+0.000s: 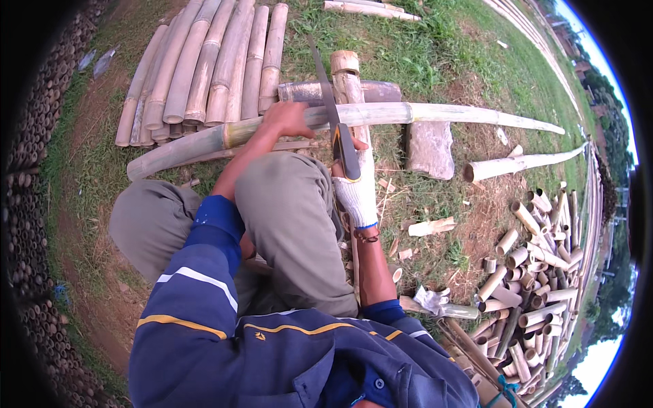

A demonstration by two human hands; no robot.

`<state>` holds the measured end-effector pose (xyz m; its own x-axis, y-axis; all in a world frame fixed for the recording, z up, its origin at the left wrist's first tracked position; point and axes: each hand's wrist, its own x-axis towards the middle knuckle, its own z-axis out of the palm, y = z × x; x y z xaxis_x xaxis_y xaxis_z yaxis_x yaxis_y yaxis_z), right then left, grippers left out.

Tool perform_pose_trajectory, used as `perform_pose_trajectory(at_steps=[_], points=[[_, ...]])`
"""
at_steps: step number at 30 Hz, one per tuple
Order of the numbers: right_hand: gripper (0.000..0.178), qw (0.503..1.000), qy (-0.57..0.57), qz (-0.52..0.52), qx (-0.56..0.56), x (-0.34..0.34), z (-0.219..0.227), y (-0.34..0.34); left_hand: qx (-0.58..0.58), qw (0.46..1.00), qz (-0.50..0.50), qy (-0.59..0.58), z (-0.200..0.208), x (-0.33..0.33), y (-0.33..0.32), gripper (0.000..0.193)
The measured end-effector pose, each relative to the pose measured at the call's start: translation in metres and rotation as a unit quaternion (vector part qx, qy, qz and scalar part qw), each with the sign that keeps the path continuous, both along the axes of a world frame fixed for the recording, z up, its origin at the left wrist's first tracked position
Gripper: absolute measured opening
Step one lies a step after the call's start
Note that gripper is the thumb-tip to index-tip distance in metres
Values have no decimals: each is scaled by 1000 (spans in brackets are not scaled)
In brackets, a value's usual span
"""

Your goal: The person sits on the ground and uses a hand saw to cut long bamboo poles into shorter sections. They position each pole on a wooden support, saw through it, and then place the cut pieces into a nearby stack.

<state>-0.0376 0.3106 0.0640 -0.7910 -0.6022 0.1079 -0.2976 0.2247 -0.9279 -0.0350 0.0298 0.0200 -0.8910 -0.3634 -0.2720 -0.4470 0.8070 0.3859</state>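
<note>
Item: long bamboo pole (381, 114), lying across a wooden chopping post (348, 81) just beyond our knees. Our bare left hand (289, 117) presses flat on it; our gloved right hand (355, 190) is closed round a machete (333, 115), blade on the pole. We judge it stiff, smooth, fairly light; best gripped beside the left hand.

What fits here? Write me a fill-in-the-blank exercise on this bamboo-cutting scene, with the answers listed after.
1. The right hand wears a white ____ and grips the saw.
2. The bare left hand presses down on the long ____ pole.
3. The pole rests across a wooden ____ lying on the grass.
4. A heap of short cut bamboo tubes lies to the person's ____.

Missing words: glove; bamboo; log; right
</note>
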Motion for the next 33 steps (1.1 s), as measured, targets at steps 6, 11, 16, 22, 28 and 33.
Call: perform_pose_trajectory(at_steps=[6,11,16,22,28,33], points=[[57,997,-70,25,25,58,-15,98,15,999,-11,30,-28,-3,-33,88],[58,971,-228,-46,-49,108,-10,166,22,1000,-5,-19,-16,-3,-16,95],[55,989,-129,2,73,12,16,1,-1,1000,19,-12,3,-5,-7,95],[60,997,3,38,60,2,-22,14,2,1000,-22,18,-8,-9,-19,90],[59,983,-175,-18,58,110,3,158,38,999,-21,11,-31,-3,-32,98],[51,997,-69,19,24,39,-9,68,29,999,-1,-15,-26,5,-21,94]])
